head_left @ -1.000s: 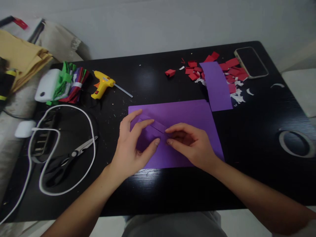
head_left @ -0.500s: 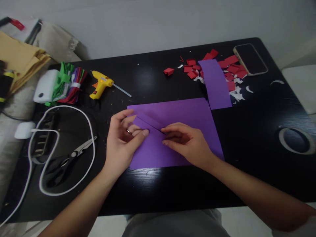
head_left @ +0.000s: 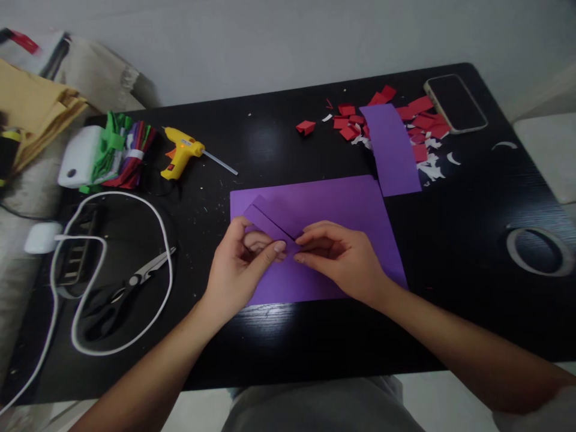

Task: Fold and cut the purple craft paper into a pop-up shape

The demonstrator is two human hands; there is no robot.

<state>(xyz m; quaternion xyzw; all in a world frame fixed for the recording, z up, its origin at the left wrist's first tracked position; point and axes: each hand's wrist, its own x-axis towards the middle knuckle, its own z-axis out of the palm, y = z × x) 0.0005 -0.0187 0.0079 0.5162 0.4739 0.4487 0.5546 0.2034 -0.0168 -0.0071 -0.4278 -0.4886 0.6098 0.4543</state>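
A narrow folded strip of purple paper slants between my hands, with a dark line along its length. My left hand has its fingers curled behind the strip and its thumb along the lower edge. At the strip's lower right end, my right hand pinches it between thumb and fingertips. Beneath both hands lies a large purple sheet on the black table. A second purple piece rests at the sheet's upper right, partly over red and white scraps.
A yellow glue gun with a glue stick lies at the upper left. Scissors sit inside a looped white cable. Red paper pieces and a phone are at the back right. A pale ring lies far right.
My left hand has shifted slightly right, toward my right hand, and its thumb has moved along the strip. The strip's upper left end now shows more clearly. My right hand keeps its pinch.
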